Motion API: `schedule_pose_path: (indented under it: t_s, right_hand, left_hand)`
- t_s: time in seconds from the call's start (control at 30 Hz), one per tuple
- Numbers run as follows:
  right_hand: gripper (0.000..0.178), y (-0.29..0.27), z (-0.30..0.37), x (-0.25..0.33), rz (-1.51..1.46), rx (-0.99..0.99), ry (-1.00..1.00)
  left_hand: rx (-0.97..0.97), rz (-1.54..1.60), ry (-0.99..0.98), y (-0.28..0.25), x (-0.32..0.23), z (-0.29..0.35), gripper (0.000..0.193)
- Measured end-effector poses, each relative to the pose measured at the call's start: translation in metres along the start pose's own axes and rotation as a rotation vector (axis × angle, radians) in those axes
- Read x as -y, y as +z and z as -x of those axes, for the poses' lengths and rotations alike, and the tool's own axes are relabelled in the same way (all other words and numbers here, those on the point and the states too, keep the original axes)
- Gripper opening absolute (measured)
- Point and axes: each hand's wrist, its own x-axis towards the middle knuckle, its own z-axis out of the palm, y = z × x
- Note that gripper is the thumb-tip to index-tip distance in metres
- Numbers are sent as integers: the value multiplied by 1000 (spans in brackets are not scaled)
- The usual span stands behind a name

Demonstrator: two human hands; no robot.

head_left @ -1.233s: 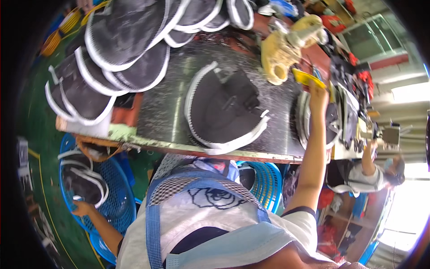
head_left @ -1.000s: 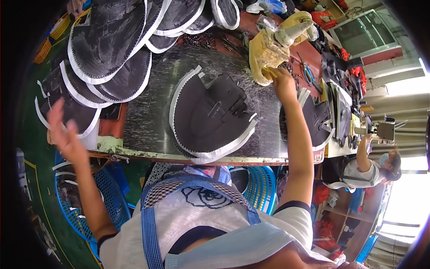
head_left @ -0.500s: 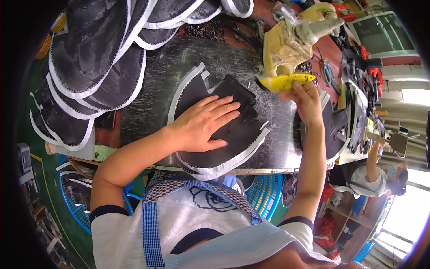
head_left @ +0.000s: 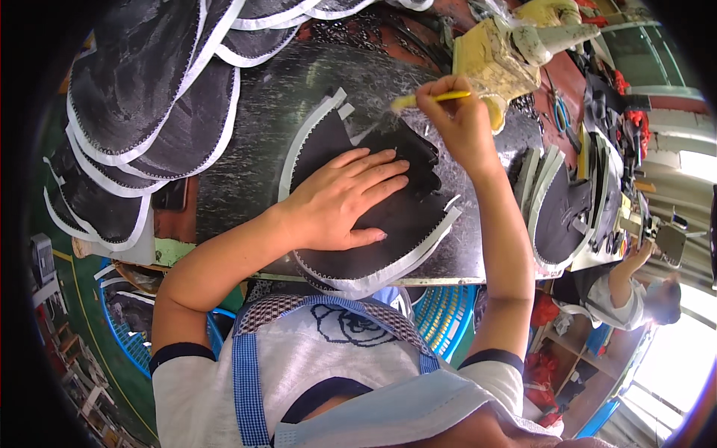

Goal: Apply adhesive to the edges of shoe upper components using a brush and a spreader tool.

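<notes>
1. Strong light pours through the window [head_left: 676, 373] at right, burnt out to white.
2. Soft sheen on the dark surface [head_left: 258, 142].
3. The yellow tool [head_left: 407, 101] is motion-blurred.
4. Straight edges bow toward the black rim.

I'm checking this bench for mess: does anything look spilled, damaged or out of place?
The dark tabletop around the black piece carries pale streaks and flecks, so it looks messy; spill or wear, I can't tell. The white trim also has ends jutting past the piece, at upper left and right, looking untrimmed.
</notes>
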Motion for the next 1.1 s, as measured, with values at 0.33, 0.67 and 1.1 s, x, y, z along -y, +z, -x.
schedule_pose_path:
  t_s: [0.33, 0.67, 1.1]
  right_hand:
    - [24, -50, 102, -34, -306, -299, 494]
    - [29, -15, 73, -15, -258, -208, 130]
    - [38, -97, 5, -71, 661, -397, -114]
  left_hand:
    - [-28, -28, -13, 2, -2, -2, 68]
    - [-120, -81, -41, 1, -8, 2, 61]
    - [-415, -99, -410, -26, -6, 40, 87]
